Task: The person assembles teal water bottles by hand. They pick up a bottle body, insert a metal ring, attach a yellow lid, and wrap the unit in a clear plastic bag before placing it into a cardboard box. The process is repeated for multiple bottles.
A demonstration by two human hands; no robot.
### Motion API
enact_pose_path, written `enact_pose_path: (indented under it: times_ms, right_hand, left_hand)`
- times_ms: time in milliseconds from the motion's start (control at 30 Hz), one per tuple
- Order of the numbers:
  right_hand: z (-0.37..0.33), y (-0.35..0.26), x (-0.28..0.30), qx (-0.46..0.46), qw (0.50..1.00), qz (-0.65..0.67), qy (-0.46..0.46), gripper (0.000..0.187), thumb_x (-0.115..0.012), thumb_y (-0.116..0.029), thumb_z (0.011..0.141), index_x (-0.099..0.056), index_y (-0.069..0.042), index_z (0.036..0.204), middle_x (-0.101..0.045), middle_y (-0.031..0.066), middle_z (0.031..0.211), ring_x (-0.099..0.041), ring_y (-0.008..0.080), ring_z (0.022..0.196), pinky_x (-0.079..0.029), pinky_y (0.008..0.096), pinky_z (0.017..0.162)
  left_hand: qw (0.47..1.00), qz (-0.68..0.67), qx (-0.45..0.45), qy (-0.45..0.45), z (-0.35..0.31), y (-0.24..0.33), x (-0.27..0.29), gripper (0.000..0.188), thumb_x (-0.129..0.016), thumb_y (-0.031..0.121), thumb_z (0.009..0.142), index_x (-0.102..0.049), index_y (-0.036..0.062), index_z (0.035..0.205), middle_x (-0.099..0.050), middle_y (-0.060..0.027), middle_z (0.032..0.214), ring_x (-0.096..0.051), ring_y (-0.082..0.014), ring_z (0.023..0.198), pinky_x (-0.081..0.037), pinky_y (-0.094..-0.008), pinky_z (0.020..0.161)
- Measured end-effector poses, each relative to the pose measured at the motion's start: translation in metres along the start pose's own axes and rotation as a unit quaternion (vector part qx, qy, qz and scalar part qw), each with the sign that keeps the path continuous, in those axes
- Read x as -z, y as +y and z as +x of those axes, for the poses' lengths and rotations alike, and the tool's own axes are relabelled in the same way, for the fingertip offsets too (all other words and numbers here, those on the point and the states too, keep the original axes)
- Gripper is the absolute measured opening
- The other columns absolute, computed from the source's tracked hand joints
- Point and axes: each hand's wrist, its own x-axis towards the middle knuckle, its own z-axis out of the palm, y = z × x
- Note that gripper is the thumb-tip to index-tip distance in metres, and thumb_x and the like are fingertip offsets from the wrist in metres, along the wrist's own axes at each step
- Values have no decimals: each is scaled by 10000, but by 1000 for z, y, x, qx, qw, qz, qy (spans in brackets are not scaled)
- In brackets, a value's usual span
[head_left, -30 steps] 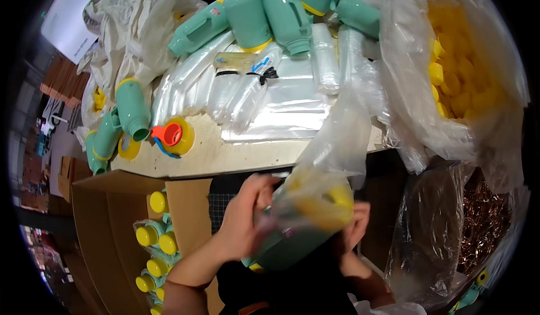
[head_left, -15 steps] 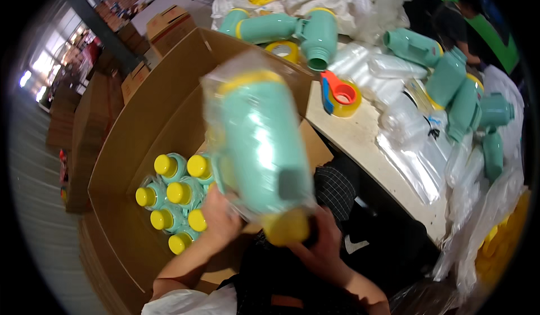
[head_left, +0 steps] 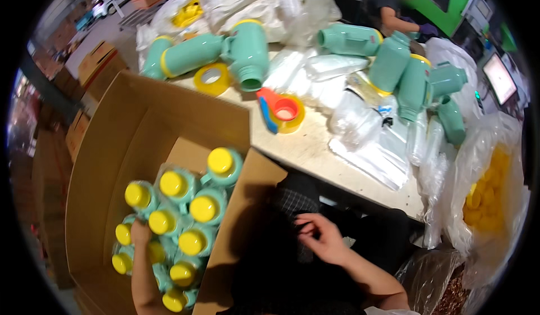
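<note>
My left hand [head_left: 140, 234] reaches down into a cardboard box among mint-green bottles with yellow caps [head_left: 162, 222] in clear wrap. It touches or lies close beside the capped bottles at the left; its fingertips are hidden between them, so I cannot tell whether it grips one. My right hand [head_left: 326, 241] hovers over my dark-clothed lap, right of the box [head_left: 107, 163]. Its fingers are loosely bent and apart, and nothing shows in them. The bottles stand upright in packed rows, caps up.
On the pale table [head_left: 292, 149] lie uncapped green bottles [head_left: 247, 53], a tape dispenser [head_left: 281, 111], a yellow tape roll [head_left: 212, 79] and clear plastic bags [head_left: 371, 157]. A bag of yellow caps [head_left: 488, 197] stands at right. Another person [head_left: 388, 11] works at the far side.
The wrapped green bottle that both hands held above the box has left them. My left hand went down into the box, the right drew back over my lap, and the view swung right.
</note>
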Motion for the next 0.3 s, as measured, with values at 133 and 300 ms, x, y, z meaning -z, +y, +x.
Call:
enact_pose_path:
  times_ms: [133, 300]
  right_hand:
    - [28, 12, 84, -10, 976, 54, 212, 207, -638, -32, 928, -586, 16, 1123, -642, 54, 1014, -606, 91, 826, -507, 246, 756]
    - [180, -25, 79, 108, 973, 56, 194, 529, -679, -107, 910, -393, 2, 1341, -623, 123, 1036, -601, 152, 922, -506, 304, 849]
  left_hand:
    - [922, -76, -185, 332, -62, 61, 25, 423, -589, 46, 863, -476, -27, 1265, -514, -216, 1225, -498, -418, 1146, -398, -471, 1014]
    - [848, -168, -406, 296, -150, 198, 18, 418, -577, 28, 895, -480, -52, 1293, -523, -210, 1211, -499, -370, 1122, -382, -438, 1020]
